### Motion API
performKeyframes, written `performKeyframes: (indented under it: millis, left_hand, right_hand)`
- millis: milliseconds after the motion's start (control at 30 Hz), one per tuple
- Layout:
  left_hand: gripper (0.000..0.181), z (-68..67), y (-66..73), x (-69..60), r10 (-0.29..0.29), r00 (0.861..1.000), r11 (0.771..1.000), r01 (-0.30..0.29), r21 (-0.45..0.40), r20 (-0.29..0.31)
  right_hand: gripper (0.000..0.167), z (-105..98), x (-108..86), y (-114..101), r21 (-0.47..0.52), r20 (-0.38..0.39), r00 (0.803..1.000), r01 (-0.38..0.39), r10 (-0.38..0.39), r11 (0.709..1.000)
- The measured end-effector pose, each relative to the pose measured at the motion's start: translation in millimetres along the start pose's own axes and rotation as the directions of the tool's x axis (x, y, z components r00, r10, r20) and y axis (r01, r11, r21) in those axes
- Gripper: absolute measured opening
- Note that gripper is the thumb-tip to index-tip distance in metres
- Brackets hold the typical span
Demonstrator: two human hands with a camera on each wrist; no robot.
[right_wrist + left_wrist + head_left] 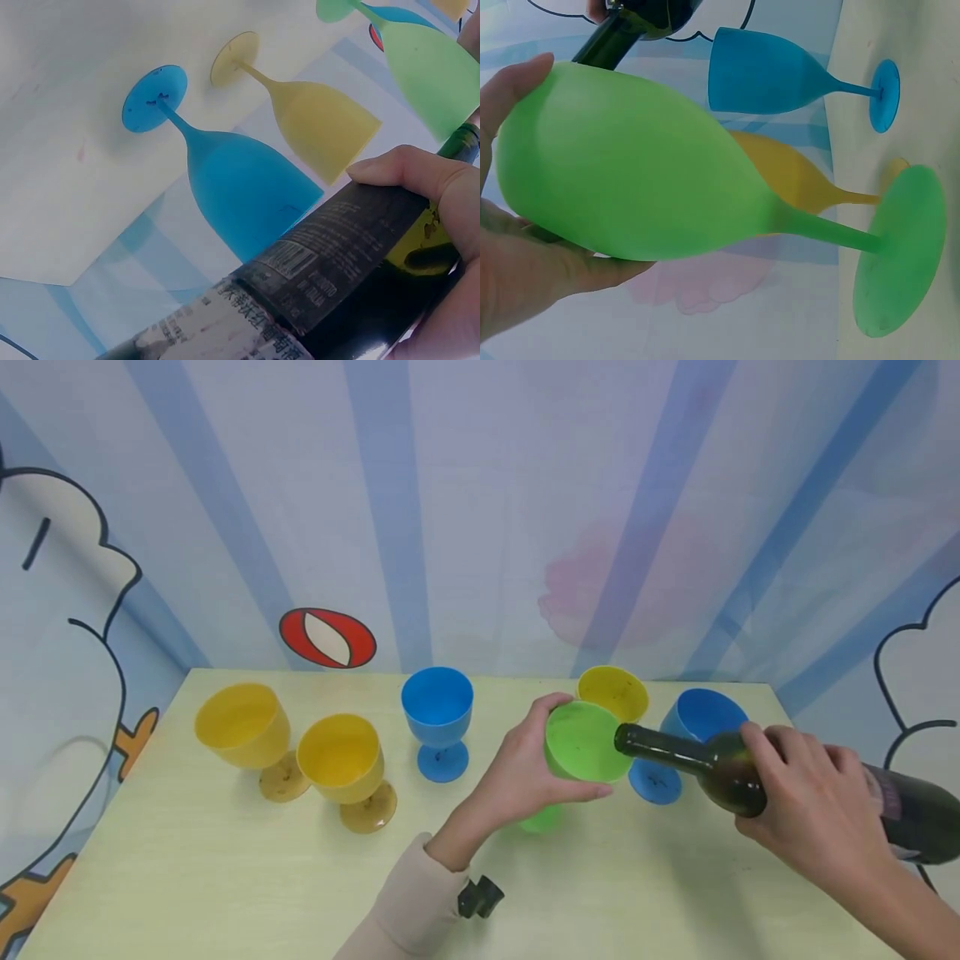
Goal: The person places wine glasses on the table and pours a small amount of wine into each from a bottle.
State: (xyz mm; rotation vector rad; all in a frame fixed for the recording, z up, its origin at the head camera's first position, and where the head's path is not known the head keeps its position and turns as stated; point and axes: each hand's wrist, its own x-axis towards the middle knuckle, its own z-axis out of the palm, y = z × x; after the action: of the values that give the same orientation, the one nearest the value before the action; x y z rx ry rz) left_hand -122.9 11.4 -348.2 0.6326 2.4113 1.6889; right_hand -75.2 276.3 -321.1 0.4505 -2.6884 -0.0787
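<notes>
My left hand (pixel 528 764) grips a green goblet (pixel 588 743) round its bowl, fingers on the far side and thumb on the near side. In the left wrist view the goblet's stem and foot (pixel 904 251) show, the foot close to the table. My right hand (pixel 821 802) holds a dark green wine bottle (pixel 918 818) round its body. The bottle lies nearly level, its mouth at the green goblet's right rim. No liquid can be made out at the mouth. The label (pixel 330 255) faces the right wrist camera.
Right of the green goblet stands a blue goblet (pixel 693 710), and behind it a yellow one (pixel 615 689). Further left are another blue goblet (pixel 438 697) and two yellow-orange goblets (pixel 243 727). The pale table (pixel 187 877) ends at a printed cloth backdrop (pixel 487 527).
</notes>
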Motion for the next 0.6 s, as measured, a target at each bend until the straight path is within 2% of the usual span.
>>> performKeyframes:
  millis: [233, 600]
  left_hand:
    - [0.088, -0.1, 1.1, -0.1, -0.001, 1.0, 1.0, 0.001, 0.03, -0.007]
    - [0.087, 2.2, -0.2, 0.9, -0.008, 1.0, 1.0, 0.008, 0.022, -0.013]
  right_hand:
    - [0.088, -2.2, 1.5, -1.1, -0.046, -0.051, 0.997, 0.048, -0.05, 0.998]
    - [0.095, -4.3, 2.5, -1.4, -0.09, -0.081, 0.994, 0.072, -0.079, 0.993]
